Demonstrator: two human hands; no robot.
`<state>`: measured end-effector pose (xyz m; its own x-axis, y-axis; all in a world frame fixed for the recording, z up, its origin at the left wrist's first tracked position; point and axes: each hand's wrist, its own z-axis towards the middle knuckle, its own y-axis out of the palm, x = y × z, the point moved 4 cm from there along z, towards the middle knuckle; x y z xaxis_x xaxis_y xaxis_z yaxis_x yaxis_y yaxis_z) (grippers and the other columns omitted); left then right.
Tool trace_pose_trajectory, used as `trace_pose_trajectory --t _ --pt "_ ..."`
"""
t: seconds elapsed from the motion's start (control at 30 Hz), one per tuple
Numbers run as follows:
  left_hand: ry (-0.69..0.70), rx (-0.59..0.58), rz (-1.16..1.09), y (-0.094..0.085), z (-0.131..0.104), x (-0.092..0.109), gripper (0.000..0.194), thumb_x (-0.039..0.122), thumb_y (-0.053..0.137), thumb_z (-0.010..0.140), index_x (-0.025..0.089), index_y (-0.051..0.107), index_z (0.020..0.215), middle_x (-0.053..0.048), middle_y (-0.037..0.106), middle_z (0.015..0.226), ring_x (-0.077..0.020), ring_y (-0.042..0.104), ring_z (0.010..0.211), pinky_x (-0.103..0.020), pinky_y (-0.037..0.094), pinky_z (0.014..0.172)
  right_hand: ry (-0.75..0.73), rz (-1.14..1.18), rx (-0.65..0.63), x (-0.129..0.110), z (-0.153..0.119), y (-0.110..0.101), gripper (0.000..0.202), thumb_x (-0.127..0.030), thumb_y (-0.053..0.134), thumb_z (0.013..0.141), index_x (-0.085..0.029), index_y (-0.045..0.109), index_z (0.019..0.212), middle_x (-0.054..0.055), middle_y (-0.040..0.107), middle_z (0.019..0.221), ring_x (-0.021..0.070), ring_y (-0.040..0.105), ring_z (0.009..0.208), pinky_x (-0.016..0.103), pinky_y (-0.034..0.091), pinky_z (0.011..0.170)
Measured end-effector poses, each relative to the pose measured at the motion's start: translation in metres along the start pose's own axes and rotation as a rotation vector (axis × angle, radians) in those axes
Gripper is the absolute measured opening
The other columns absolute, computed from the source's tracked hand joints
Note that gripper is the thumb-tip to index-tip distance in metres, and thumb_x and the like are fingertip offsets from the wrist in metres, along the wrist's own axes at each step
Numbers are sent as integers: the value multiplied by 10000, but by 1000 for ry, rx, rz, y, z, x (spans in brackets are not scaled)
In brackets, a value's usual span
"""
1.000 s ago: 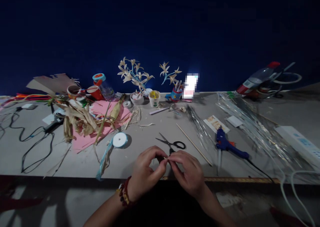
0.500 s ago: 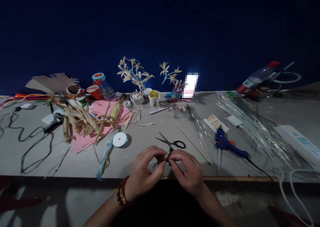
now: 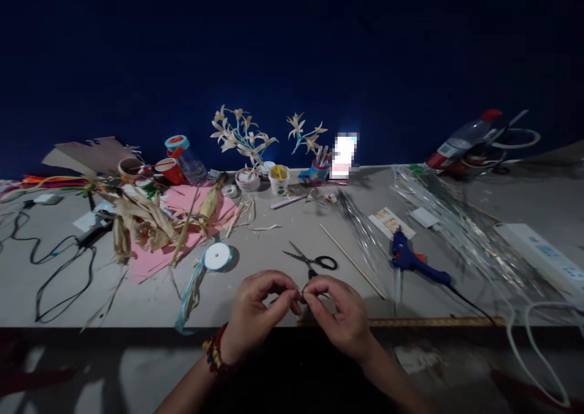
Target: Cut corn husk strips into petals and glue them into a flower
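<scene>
Near the table's front edge, my left hand (image 3: 265, 304) and my right hand (image 3: 338, 310) meet fingertip to fingertip. Both are closed in a pinch on something thin and dark, too small to make out. Just beyond them lie black scissors (image 3: 311, 259), blades partly apart and pointing to the back left. A roll of light blue tape (image 3: 218, 256) lies to the left of my left hand, its loose end hanging toward the table edge. A thin wooden stick (image 3: 351, 261) lies beyond my right hand, with a blue glue gun (image 3: 417, 262) farther right.
Dried husks (image 3: 146, 219) cover pink paper (image 3: 182, 244) at left. Husk flowers (image 3: 244, 134), a white cup (image 3: 279, 180) and a lit phone (image 3: 344, 157) stand at the back. Wires (image 3: 365, 225), a bottle (image 3: 463, 140) and a power strip (image 3: 542, 250) are at right.
My left hand has shifted slightly left and its fingers have changed position. My right hand remains pinched close by. The whole view has moved slightly.
</scene>
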<state>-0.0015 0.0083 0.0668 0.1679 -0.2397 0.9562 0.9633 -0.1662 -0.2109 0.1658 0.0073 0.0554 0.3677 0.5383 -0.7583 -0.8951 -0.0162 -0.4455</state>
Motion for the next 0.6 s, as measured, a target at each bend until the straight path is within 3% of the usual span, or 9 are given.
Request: trace_pose_trajectory --t 0.1,0.23,0.37,0.6 --pt "-34 -23 -38 0 -3 -2 58 186 620 907 153 667 916 -46 721 754 -153 703 665 -257 541 661 7 11 8 0 1 0 75 -184 569 919 -226 613 876 8 705 766 159 679 687 254 519 654" --pt "-42 -43 -81 1 -5 -4 227 187 636 884 164 616 1110 -70 705 932 -167 700 767 -298 555 750 -26 -1 26 0 2 -2 78 -167 576 919 -229 614 889 7 718 790 161 688 717 260 523 689" --pt "-30 -9 67 5 -3 -5 48 190 619 891 161 657 892 -43 681 792 -153 648 719 -266 506 699 -53 -30 46 -2 1 -3 88 -152 571 909 -232 609 904 3 714 789 160 685 717 251 518 683" --pt "-41 11 52 7 2 -3 100 183 605 873 160 634 781 -14 642 687 -128 603 628 -237 461 632 -70 -67 48 -4 -2 -3 88 -148 564 904 -231 593 901 -4 694 771 153 668 699 245 496 674"
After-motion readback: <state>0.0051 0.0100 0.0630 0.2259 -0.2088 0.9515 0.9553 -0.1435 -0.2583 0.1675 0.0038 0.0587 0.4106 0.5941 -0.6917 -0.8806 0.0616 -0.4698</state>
